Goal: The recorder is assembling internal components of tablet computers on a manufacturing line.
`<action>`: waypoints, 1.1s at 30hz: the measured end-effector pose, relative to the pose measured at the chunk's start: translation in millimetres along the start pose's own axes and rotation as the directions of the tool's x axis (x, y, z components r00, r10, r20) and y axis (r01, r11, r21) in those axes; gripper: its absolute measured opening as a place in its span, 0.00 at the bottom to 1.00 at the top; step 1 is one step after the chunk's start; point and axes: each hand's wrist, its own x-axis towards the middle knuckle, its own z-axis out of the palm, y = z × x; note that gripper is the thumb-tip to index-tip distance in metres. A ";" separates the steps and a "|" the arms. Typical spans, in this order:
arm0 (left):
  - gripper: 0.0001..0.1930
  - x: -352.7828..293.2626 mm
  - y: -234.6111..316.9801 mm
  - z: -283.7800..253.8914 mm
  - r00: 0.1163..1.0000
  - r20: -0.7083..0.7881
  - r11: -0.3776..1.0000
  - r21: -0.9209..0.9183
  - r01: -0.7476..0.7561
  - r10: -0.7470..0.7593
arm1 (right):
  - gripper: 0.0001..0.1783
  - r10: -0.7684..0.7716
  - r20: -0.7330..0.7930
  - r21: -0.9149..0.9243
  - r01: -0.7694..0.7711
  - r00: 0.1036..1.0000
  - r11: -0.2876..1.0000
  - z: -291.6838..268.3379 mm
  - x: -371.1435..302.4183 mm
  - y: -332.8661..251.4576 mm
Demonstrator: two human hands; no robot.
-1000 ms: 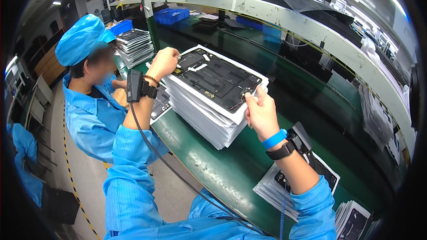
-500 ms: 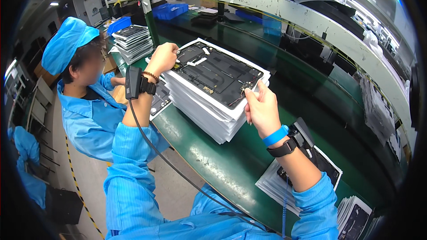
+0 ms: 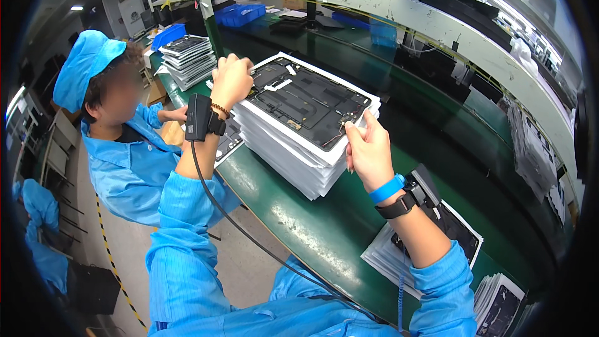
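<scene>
A black device housing (image 3: pixel 306 97) with flat inner parts, white labels and thin wires lies face up atop a tall stack of white-sheeted panels (image 3: pixel 284 150). At its far left corner is my left hand (image 3: pixel 232 81), closed with fingers curled; what the fingertips hold, if anything, is hidden. My right hand (image 3: pixel 369 150) pinches thumb and forefinger at the near right corner, beside a thin wire (image 3: pixel 342 126). Whether the pinch takes the wire or the housing's edge, I cannot tell. Black straps circle both wrists, and a blue band sits on the right one.
A co-worker in blue (image 3: pixel 125 143) stands at the left. On the green bench (image 3: pixel 281 212) are further stacks, one far left (image 3: pixel 186 65) and one (image 3: pixel 390 256) by my right forearm. A pale rail (image 3: pixel 374 3) crosses behind. A black cable (image 3: pixel 240 224) hangs from my left wrist.
My left hand has shifted slightly, its fingers more curled and raised at the corner. The right hand keeps its pinch almost in place. The co-worker's head has turned a little.
</scene>
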 end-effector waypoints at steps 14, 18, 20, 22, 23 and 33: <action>0.37 -38.3 95.3 -27.5 0.860 0.329 0.915 -0.244 -0.321 0.389 | 0.37 0.105 0.004 0.051 -0.105 0.994 0.993 -45.8 -58.7 -28.6; 0.37 -40.3 99.7 -35.4 0.834 0.398 0.924 -0.199 -0.326 0.381 | 0.31 -0.049 0.085 -0.008 0.050 0.995 0.999 -87.9 -99.1 -52.0; 0.37 -40.8 98.4 -31.7 0.830 0.419 0.930 -0.161 -0.332 0.369 | 0.28 -0.061 0.075 -0.084 0.067 0.995 0.994 -105.2 -120.3 -62.0; 0.36 -40.7 101.9 -30.8 0.821 0.436 0.930 -0.157 -0.334 0.368 | 0.27 -0.072 0.049 -0.171 0.079 0.996 0.982 -123.4 -139.1 -66.2; 0.36 -41.2 100.3 -30.2 0.824 0.429 0.929 -0.157 -0.335 0.369 | 0.27 -0.030 0.032 -0.193 0.036 0.999 0.980 -131.0 -147.3 -71.0; 0.35 -39.0 106.9 -34.1 0.807 0.430 0.914 -0.166 -0.370 0.405 | 0.29 -0.222 -0.067 -0.686 0.117 0.973 0.718 -219.5 -253.3 -95.1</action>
